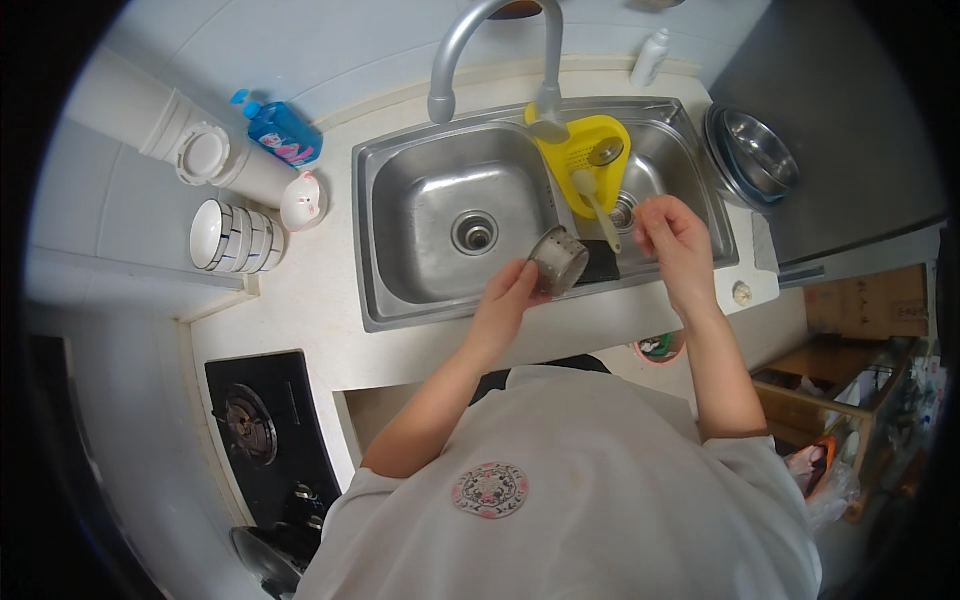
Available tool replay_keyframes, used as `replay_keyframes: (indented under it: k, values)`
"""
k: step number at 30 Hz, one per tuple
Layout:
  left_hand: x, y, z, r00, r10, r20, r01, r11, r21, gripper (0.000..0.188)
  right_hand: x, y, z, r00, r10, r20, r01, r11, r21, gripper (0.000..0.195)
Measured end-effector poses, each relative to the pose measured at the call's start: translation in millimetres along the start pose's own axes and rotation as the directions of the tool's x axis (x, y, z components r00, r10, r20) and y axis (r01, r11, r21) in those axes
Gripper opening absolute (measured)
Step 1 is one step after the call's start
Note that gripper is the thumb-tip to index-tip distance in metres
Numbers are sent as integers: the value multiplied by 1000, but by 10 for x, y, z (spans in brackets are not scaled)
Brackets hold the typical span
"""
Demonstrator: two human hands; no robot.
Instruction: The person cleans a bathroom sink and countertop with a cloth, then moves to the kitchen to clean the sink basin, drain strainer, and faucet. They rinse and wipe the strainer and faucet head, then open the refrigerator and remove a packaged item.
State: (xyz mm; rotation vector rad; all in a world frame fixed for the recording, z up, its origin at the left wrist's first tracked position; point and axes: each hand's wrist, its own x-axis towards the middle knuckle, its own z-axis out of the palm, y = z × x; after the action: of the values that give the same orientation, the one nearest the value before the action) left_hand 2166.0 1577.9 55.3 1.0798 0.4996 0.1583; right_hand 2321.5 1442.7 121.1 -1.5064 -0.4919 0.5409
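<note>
My left hand (504, 301) grips a perforated metal sink strainer basket (561, 262), tilted above the front rim by the divider between the basins. Over the right basin is my right hand (677, 244), its fingers curled towards the thumb; the fingertips are blurred, so anything small between them cannot be made out. A double stainless steel sink (412, 289) lies below both hands, with an open drain (475, 233) in the left basin. At the divider sits a yellow triangular drain basket (574, 150), with a pale long-handled brush (598, 206) and a round metal piece (606, 151) in it.
A tall faucet (450, 67) arches over the sink. Stacked bowls (236, 236), a small pink-rimmed bowl (304, 202) and a blue soap bottle (283, 133) stand left. Metal basins (757, 154) lean at right, near a garlic bulb (742, 293). A gas hob (270, 435) is lower left.
</note>
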Motion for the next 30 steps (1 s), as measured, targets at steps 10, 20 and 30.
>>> replay_keyframes:
  k: [10, 20, 30]
  values:
    - [952, -632, -1651, 981, 56, -186, 135, 491, 861, 23, -465, 352, -331, 920, 250, -303, -221, 967, 128, 26]
    - [1895, -1434, -2055, 969, -226, -104, 148, 191, 970, 59, -1484, 620, -840, 665, 528, -528, -357, 846, 396, 30]
    - [1386, -790, -1477, 991, -129, -21, 101, 658, 746, 34, -1735, 1799, -2134, 365, 565, -740, -516, 784, 345, 24]
